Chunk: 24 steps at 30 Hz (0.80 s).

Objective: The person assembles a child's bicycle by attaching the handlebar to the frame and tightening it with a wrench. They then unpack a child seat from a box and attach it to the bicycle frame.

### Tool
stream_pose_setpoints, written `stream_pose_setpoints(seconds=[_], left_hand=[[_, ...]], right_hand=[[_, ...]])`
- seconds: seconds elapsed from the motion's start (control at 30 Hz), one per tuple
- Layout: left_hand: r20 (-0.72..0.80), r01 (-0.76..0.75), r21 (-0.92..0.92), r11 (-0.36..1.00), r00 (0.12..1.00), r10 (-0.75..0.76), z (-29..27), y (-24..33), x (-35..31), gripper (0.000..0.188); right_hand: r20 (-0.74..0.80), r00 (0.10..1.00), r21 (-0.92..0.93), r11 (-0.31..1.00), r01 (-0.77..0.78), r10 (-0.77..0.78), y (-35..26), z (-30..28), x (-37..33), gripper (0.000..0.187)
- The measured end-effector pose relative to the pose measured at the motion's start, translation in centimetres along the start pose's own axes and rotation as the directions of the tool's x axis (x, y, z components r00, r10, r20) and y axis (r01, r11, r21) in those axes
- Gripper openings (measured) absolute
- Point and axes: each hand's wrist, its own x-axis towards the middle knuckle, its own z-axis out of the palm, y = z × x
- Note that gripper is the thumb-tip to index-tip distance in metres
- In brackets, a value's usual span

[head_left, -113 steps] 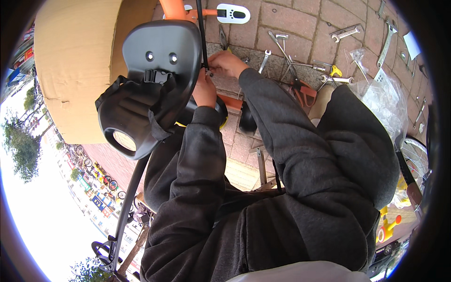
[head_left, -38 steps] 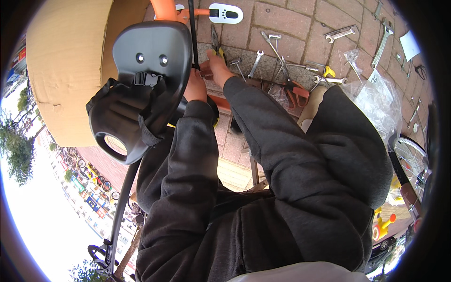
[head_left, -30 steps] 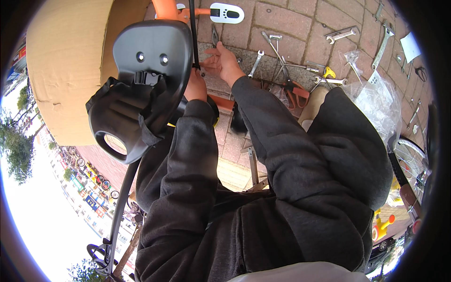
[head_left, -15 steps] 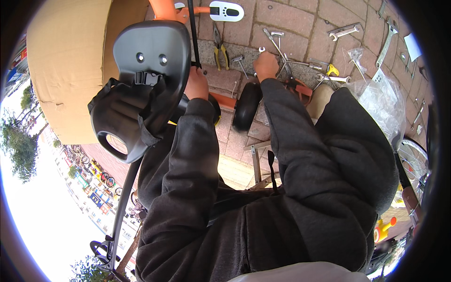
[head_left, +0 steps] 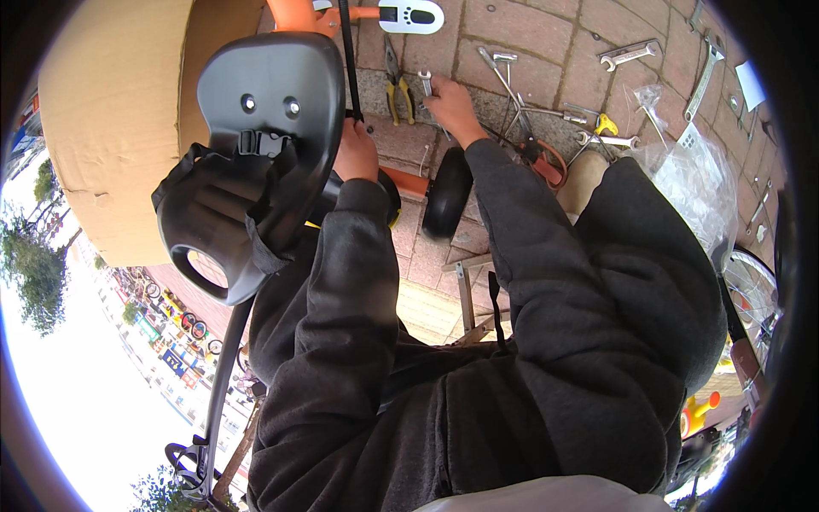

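The brick paving (head_left: 520, 30) carries a big cardboard box (head_left: 111, 128); its contents are out of sight. Beside it stands the black child seat (head_left: 281, 68): probably a stiff, light, slippery plastic shell, best gripped by its rim or oval opening. A crumpled clear plastic bag (head_left: 695, 192) lies toward the paving's right edge, its contents unclear. The left hand (head_left: 357, 155) curls beside the seat, partly hidden, so whether it grips anything cannot be told. The right hand (head_left: 454, 109), over the paving's grey stone strip (head_left: 373, 90), pinches a steel open-end wrench (head_left: 426, 80), likely rigid, hard to damage and easily held by the shaft.
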Motion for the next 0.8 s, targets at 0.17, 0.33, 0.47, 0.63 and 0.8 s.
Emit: stream_pose_setpoints(seconds=[0.17,0.33,0.47,0.63,0.8], left_hand=[[0.042,0.052,0.013,0.999,0.998,-0.053,-0.1,0.2,0.1,0.015],[-0.018,0.004,0.030,1.000,1.000,-0.003,-0.2,0.4,0.1,0.015],[0.016,0.037,-0.004,0.999,0.999,-0.037,-0.4,0.6,0.0,0.015],[0.010,0.031,0.010,0.999,0.999,-0.031,-0.4,0.7,0.1,0.015],[0.004,0.040,0.013,0.999,0.999,-0.040,-0.4,0.8,0.1,0.016]], right_hand=[[0.255,0.936,0.106,0.969,0.223,-0.243,-3.6,4.7,1.8,0.022],[0.424,0.857,0.007,0.947,0.321,-0.293,-4.5,6.9,0.7,0.023],[0.484,0.853,0.143,0.979,0.145,-0.197,-4.6,7.2,0.1,0.024],[0.435,0.850,0.113,0.954,0.276,-0.298,-4.5,7.6,0.1,0.027],[0.457,0.851,0.151,0.965,0.214,-0.260,-4.4,7.5,0.0,0.026]])
